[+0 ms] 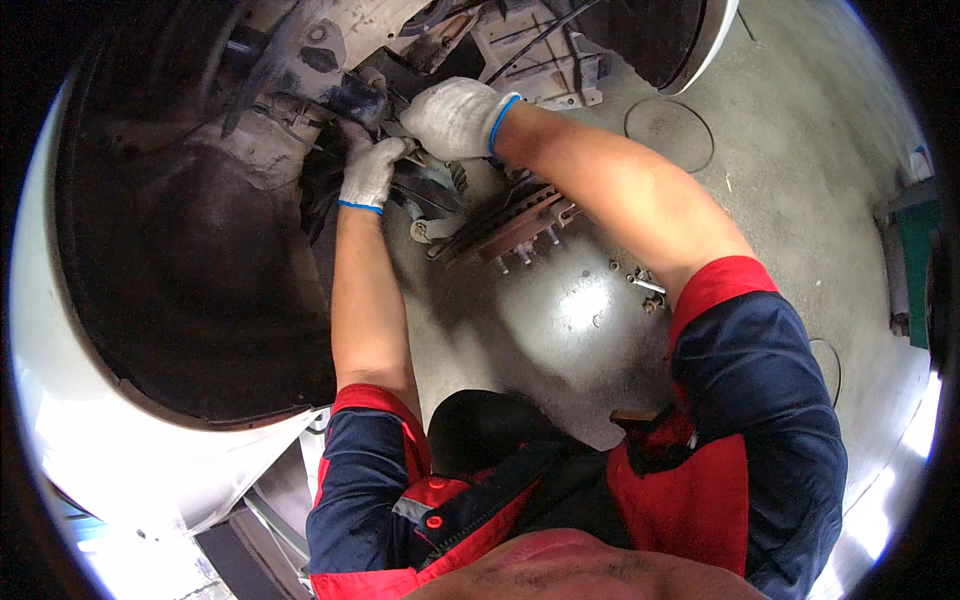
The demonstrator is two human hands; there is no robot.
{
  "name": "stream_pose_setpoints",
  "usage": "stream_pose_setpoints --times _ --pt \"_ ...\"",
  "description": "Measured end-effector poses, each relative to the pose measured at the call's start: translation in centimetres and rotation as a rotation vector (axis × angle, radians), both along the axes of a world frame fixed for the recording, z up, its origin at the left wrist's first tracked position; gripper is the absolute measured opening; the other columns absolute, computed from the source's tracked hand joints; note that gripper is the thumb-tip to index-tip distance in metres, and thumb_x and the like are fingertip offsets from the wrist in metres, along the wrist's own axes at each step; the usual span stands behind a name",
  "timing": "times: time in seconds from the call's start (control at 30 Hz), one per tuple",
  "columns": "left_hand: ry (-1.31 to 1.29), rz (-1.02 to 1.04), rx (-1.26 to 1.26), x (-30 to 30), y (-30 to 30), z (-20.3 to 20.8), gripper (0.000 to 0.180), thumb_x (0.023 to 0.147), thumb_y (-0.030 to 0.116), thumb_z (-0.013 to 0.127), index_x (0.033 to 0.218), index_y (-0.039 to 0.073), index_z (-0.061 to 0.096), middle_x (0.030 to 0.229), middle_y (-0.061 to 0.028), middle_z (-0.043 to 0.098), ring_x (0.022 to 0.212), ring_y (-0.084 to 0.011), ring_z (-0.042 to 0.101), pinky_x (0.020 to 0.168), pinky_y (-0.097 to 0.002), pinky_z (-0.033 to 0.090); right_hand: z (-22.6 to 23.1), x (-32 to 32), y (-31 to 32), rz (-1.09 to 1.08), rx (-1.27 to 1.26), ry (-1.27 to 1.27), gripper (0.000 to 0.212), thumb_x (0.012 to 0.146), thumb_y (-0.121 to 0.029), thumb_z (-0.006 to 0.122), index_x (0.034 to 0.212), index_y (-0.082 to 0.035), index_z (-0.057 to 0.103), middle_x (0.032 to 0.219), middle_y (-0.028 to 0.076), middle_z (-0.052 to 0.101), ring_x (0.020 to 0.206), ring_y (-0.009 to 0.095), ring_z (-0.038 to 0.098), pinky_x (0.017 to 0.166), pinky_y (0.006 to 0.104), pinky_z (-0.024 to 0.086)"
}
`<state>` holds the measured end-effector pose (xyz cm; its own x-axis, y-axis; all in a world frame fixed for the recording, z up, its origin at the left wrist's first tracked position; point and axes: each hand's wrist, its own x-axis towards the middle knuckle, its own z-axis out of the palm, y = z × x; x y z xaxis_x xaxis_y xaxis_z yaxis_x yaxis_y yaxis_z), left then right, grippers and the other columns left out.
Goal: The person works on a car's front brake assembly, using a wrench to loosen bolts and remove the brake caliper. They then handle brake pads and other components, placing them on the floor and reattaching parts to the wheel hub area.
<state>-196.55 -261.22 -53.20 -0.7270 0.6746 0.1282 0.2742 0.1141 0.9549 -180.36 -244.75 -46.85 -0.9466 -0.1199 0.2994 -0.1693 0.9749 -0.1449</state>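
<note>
Suspension part (420,160) apparently between left hand (370,172) and right hand (455,117).

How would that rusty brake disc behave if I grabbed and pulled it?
The brake disc looks like thick vented metal, so probably heavy and rigid. Its rusty face should give gloves grip. Studs suggest it sits on a hub, so it likely won't roll free.

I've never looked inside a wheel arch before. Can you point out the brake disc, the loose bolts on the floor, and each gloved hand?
brake disc (505,228): head view, rusty rim edge.
loose bolts (645,287): head view, middle of the cluster.
left hand (370,172): head view, glove back.
right hand (455,118): head view, glove back.
</note>
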Motion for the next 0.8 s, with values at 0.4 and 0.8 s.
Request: stream_pose_setpoints --times 0.4,0.8 --pt "-0.214 0.283 0.428 6.6 4.5 -1.2 0.088 0.088 -0.002 0.05 0.165 0.014 0.01 0.139 -0.0175 0.05 0.115 -0.0291 0.057 0.097 -0.042 0.051 -6.0 10.9 9.2 -0.539 -0.578 -0.052 0.038 0.093 -0.03 0.054 0.119 -0.005 0.067 0.115 0.026 0.068 0.11 0.043 0.065 0.096 0.048 0.051" --pt "0.62 0.376 -0.088 18.6 0.6 -0.3 0.069 0.092 0.005 0.058 0.152 -0.008 0.028 0.145 -0.0267 0.046 0.132 -0.0334 0.049 0.114 -0.0409 0.037 -12.6 15.8 11.1 -0.43 -0.591 -0.162 0.034 0.094 -0.026 0.057 0.12 -0.007 0.068 0.118 0.023 0.068 0.113 0.043 0.064 0.096 0.047 0.053"
